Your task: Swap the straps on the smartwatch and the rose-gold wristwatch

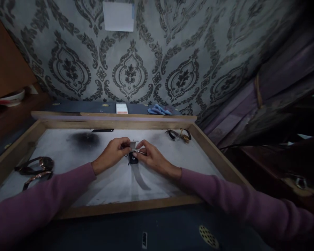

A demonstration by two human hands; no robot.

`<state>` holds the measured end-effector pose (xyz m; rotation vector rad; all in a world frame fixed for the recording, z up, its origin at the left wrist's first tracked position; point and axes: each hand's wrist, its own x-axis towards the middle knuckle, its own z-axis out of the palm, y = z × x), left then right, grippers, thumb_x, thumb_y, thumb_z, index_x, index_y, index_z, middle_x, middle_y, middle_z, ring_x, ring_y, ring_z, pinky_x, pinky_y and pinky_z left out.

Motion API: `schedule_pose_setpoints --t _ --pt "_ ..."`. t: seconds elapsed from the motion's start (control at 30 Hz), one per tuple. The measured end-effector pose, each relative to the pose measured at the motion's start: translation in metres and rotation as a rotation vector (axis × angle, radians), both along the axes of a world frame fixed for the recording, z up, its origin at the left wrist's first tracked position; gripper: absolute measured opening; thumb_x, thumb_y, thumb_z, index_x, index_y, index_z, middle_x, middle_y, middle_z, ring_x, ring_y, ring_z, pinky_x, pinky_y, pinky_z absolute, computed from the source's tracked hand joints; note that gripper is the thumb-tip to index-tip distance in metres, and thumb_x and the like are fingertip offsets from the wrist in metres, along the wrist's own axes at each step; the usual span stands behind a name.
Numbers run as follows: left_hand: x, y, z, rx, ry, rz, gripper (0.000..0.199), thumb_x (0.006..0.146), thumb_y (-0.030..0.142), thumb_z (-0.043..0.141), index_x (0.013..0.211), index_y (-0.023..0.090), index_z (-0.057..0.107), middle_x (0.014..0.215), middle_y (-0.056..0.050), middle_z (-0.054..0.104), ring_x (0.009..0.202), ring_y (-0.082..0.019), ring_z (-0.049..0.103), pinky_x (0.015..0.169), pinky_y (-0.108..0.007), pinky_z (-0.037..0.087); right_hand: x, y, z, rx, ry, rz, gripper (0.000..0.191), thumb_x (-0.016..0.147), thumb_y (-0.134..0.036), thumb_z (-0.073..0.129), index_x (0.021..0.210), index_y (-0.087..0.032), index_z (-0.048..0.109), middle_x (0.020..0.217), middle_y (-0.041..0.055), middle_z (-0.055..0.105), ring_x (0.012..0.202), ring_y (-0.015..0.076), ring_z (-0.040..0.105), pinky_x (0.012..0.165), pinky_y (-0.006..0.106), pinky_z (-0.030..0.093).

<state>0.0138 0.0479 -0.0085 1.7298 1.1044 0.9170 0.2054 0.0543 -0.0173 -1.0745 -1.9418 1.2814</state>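
Wooden tray (136,206), watches (45,162) inside, hands (112,153) above

Left hand (114,150) pinches beside pinching right hand (155,157)

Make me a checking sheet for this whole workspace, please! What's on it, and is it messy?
Surface: white-bottomed, wood-edged tray, with a dark smudge at the back left.
Job's things: small pale piece, slim metal tool, small black block below them.
Clutter: left watches, right watches, dark flat strip.
Grips: left hand pinches the pale piece; right hand holds the tool.
Cables: thin dark line at right, maybe a cable; too dim to tell.
Surroundings: patterned wallpaper, purple curtain, blue cloth.
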Motion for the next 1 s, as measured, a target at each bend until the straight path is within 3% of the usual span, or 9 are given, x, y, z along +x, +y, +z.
schedule_pose_setpoints --t 0.17,0.3,0.37,0.5,0.7,1.0 --pt "0.001 -0.002 0.007 -0.02 -0.074 0.006 0.017 0.074 0.034 0.061 0.074 0.017 0.056 0.069 0.002 0.055 0.068 -0.015 0.052 0.064 -0.026 0.04 -0.009 0.012 0.0 -0.2 0.147 0.09 0.043 0.064 -0.053 0.079 0.072 -0.016 0.057 0.058 -0.005 0.051 0.054 0.0089 0.041 0.052 0.021 0.029" --pt "0.001 -0.007 0.011 -0.059 -0.091 0.049 0.025 0.074 0.037 0.065 0.086 0.018 0.054 0.081 0.001 0.056 0.075 -0.015 0.052 0.064 -0.024 0.04 -0.017 0.014 0.002 -0.196 0.235 0.046 0.047 0.066 -0.058 0.075 0.063 -0.016 0.056 0.058 -0.0046 0.05 0.055 0.0084 0.04 0.054 0.022 0.031" --pt "0.001 -0.009 0.011 -0.134 -0.078 0.011 0.032 0.074 0.042 0.068 0.088 0.018 0.054 0.079 0.001 0.056 0.069 -0.013 0.051 0.057 -0.022 0.038 -0.017 0.013 0.006 -0.182 0.289 -0.009 0.047 0.067 -0.059 0.075 0.065 -0.016 0.055 0.06 -0.0043 0.051 0.057 0.0089 0.041 0.055 0.022 0.032" --pt "0.002 -0.012 0.01 -0.313 -0.04 -0.135 0.038 0.073 0.052 0.068 0.073 0.015 0.056 0.056 0.005 0.048 0.046 -0.009 0.041 0.044 -0.021 0.03 -0.016 0.007 0.013 -0.175 0.355 -0.057 0.048 0.069 -0.061 0.072 0.066 -0.017 0.054 0.063 -0.0028 0.052 0.061 0.0105 0.044 0.055 0.022 0.034" --pt "0.003 -0.015 0.01 -0.421 -0.1 -0.192 0.041 0.071 0.053 0.07 0.08 0.014 0.063 0.051 0.008 0.042 0.043 -0.007 0.031 0.043 -0.021 0.024 -0.016 0.003 0.014 -0.326 0.371 -0.031 0.057 0.07 -0.07 0.068 0.059 -0.02 0.042 0.046 -0.0097 0.029 0.043 0.0056 0.023 0.041 0.022 0.017" --pt "0.003 -0.019 0.015 -0.412 -0.2 -0.265 0.037 0.071 0.047 0.074 0.083 0.013 0.066 0.07 0.001 0.06 0.059 -0.01 0.045 0.057 -0.023 0.035 -0.013 0.003 0.014 -0.496 0.355 0.026 0.057 0.07 -0.069 0.067 0.06 -0.023 0.034 0.044 -0.0125 0.025 0.038 0.0042 0.014 0.036 0.02 0.009"
